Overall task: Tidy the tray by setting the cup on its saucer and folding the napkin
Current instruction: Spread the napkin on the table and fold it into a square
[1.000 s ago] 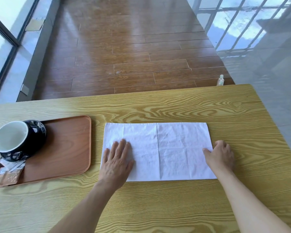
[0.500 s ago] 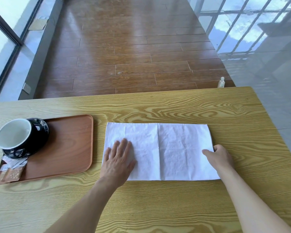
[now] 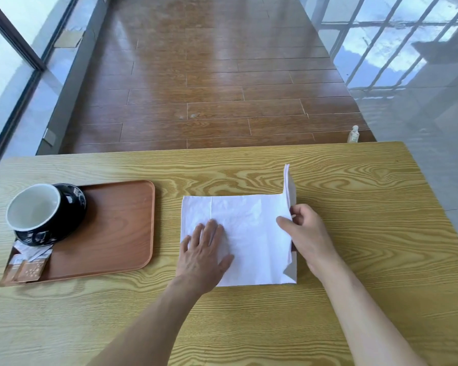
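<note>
Midway: napkin (image 3: 246,241) fold in progress on the wooden table (image 3: 354,233).

Left hand (image 3: 205,256) lies flat, fingers spread, pressing the napkin's left portion. Right hand (image 3: 306,237) pinches the right edge, raised upright off the table. Cup (image 3: 41,211) sits tilted on its saucer (image 3: 74,199) at the left end of the tray (image 3: 117,228), beside sachets (image 3: 28,268).

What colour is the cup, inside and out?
The cup is white inside, glossy black outside; head view shows it.
</note>
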